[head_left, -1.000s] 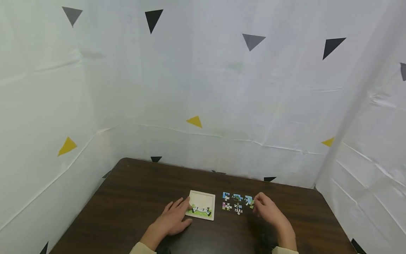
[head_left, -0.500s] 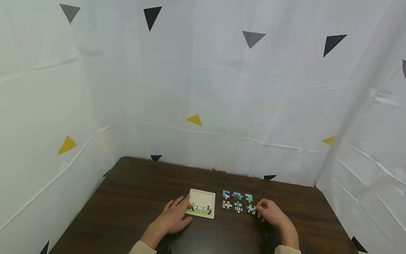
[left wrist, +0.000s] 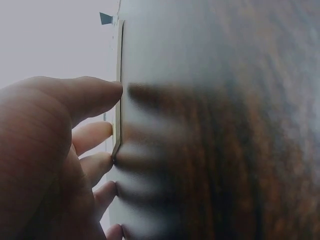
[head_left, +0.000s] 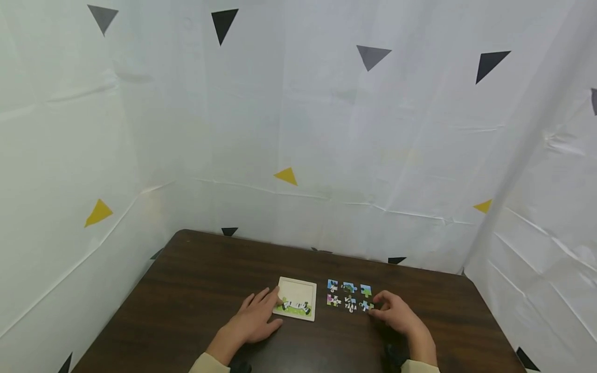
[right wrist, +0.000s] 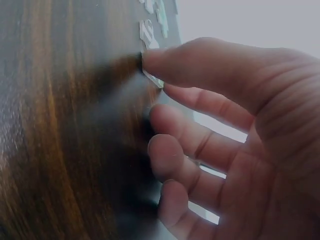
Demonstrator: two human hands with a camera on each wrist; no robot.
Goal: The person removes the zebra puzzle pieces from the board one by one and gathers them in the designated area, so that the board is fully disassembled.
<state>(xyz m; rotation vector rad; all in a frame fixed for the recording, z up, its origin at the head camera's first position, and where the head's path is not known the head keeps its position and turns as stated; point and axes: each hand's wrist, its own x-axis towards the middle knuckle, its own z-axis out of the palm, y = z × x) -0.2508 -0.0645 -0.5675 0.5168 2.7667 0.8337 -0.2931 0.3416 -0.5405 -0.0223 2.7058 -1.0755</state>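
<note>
My left hand (head_left: 255, 317) lies spread at the left side of a square wooden puzzle tray (head_left: 298, 291), its index finger on the rim. A strip of zebra-and-grass picture shows along the near part of the tray's inside. In the left wrist view the thumb (left wrist: 97, 95) is close to the tray's edge. My right hand (head_left: 397, 315) pinches a jigsaw piece (head_left: 366, 305) between thumb and index finger on the table. In the right wrist view the fingers partly hide that piece (right wrist: 154, 79); the other fingers are loosely bent.
Several more jigsaw pieces (head_left: 349, 288) lie in two rows between the tray and my right hand. The dark wood table (head_left: 224, 269) reaches back to a white sheet (head_left: 233, 129) with printed triangles, which also hangs at both sides.
My right hand first moved the jigsaw piece toward me, away from the back-row piece, then slid it slightly left into the near row. The left hand stays at the tray.
</note>
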